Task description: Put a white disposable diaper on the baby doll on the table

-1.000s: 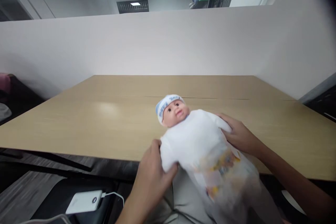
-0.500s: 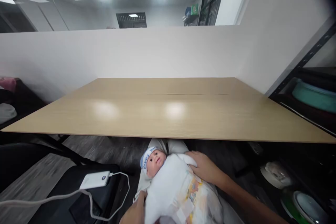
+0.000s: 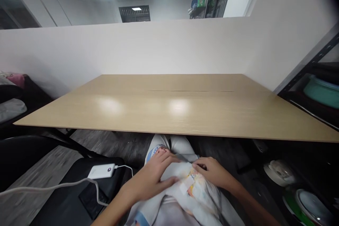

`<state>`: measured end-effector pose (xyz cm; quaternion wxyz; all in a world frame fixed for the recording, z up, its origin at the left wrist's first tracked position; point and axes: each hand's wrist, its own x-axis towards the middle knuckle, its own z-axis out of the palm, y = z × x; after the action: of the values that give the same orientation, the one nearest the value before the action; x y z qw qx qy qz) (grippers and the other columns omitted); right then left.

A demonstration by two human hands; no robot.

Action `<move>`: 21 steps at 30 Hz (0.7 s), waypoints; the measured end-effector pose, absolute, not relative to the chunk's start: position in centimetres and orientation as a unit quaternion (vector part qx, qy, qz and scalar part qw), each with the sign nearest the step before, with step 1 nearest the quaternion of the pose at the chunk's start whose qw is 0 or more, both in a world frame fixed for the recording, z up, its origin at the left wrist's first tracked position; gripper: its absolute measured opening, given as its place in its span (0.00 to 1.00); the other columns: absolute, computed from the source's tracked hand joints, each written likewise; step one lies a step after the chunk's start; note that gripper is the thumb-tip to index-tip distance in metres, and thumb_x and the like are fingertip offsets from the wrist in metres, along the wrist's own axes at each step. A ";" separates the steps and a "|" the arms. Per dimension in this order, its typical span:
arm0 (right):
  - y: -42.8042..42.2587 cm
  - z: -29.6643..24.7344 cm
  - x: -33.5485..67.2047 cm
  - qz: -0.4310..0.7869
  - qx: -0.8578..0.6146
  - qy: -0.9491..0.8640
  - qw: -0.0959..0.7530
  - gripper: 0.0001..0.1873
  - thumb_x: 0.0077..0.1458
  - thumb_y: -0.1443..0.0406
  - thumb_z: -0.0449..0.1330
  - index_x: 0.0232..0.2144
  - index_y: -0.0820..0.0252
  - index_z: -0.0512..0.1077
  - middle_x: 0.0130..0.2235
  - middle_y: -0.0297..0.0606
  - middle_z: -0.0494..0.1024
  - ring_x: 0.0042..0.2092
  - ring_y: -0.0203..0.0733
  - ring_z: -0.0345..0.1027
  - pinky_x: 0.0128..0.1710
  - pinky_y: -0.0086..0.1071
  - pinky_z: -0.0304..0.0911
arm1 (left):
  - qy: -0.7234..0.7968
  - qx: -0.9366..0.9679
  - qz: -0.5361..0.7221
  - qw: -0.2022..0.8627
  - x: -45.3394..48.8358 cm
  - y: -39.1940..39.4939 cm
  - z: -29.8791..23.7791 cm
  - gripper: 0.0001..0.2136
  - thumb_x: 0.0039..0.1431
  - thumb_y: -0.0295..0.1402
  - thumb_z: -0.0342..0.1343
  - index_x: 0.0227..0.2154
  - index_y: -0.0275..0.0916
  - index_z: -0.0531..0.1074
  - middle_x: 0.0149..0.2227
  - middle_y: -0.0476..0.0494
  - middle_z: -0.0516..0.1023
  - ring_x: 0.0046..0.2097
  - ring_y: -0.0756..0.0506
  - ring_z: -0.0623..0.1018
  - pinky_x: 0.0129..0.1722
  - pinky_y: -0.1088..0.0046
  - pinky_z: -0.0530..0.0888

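Beneath the flat, spread fingers of the left hand (image 3: 151, 177) lies a white soft-bodied baby doll (image 3: 181, 169), on the lap. The fingers of the right hand (image 3: 215, 173) bunch at its colourful printed diaper (image 3: 195, 183), grip unclear. Merely pressed down, the doll might slide floorwards.

The doll (image 3: 173, 194) lies on its back on the lap (image 3: 182, 145), near and in the middle of the scene, just below the near edge of the table (image 3: 169, 113), with its head pointing far. Its soft body is white. Little of the head shows. A blue-and-white cap (image 3: 154, 150) peeks out at the far left end, and the face is mostly hidden under the left hand (image 3: 150, 178), which lies flat over it and the chest. Around the doll's middle is a diaper (image 3: 198, 192), white with orange and yellow prints and a plain white tape tab (image 3: 186, 184) on the front. The right hand (image 3: 215, 173) has its fingertips on the diaper's far edge.
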<state>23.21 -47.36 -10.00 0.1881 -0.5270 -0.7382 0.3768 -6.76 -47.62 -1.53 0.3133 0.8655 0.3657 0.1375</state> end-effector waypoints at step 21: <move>-46.9 -7.8 21.3 0.399 -0.434 -0.780 0.211 0.14 0.68 0.55 0.59 0.50 0.52 0.78 0.51 0.39 0.78 0.53 0.46 0.72 0.55 0.37 0.65 | 0.271 0.755 0.161 0.575 -5.9 -48.0 -6.1 0.15 0.64 0.48 0.63 0.37 0.39 0.80 0.36 0.44 0.81 0.40 0.45 0.78 0.46 0.69 0.74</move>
<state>21.27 -46.91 -7.83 0.2106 -0.4337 -0.7798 0.3992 -5.88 -48.00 -6.11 0.5751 0.7550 0.2706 0.1614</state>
